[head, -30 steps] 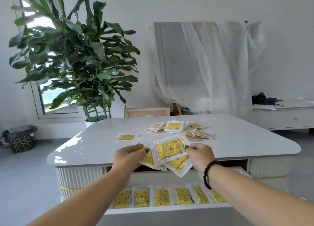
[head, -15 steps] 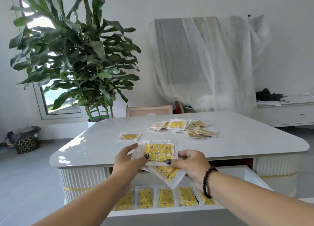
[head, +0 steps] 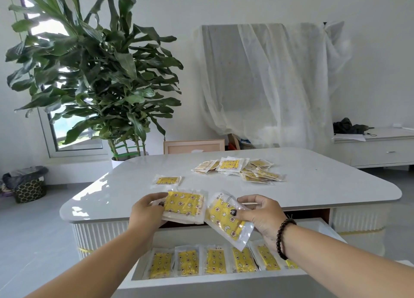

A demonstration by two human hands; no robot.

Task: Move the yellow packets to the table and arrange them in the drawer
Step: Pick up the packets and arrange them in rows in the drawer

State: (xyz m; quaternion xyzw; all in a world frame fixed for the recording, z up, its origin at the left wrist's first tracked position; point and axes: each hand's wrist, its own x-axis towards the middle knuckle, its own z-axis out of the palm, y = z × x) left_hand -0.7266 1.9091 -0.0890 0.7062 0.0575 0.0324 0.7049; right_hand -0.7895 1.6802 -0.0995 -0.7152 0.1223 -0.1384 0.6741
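1. Above the open drawer (head: 224, 282), the fingers of the left hand (head: 145, 215) are curled around the left edge of a small stack of yellow packets (head: 184, 204); the thumb with a dark nail presses on the top packet, so this hand grasps the stack.
2. The right hand (head: 263, 217) pinches 1 tilted packet (head: 227, 219): its thumb lies on the printed yellow face and the other fingers are behind the clear wrapper. The lower corner of this packet points down toward the drawer.
3. The stack and the tilted packet are just beside each other in the air, in front of the near edge of the table (head: 313, 185).
4. A black bead bracelet (head: 283, 237) is around the right wrist.
5. Inside the drawer, a row of packets (head: 212, 260) stands side by side along the front wall; 6 can be counted, and the last one on the right is partly hidden by the right forearm.
6. On the table top, a single packet (head: 167, 180) lies alone near the left hand, and a loose pile of packets (head: 239, 168) lies farther back, well apart from both hands.
7. Behind the table there are a big green plant (head: 96, 73) at the left, a white sheer cloth (head: 268, 80) draped over something tall, and a low white cabinet (head: 380, 150) at the right.
8. A dark basket (head: 28, 185) stands on the floor at the far left.
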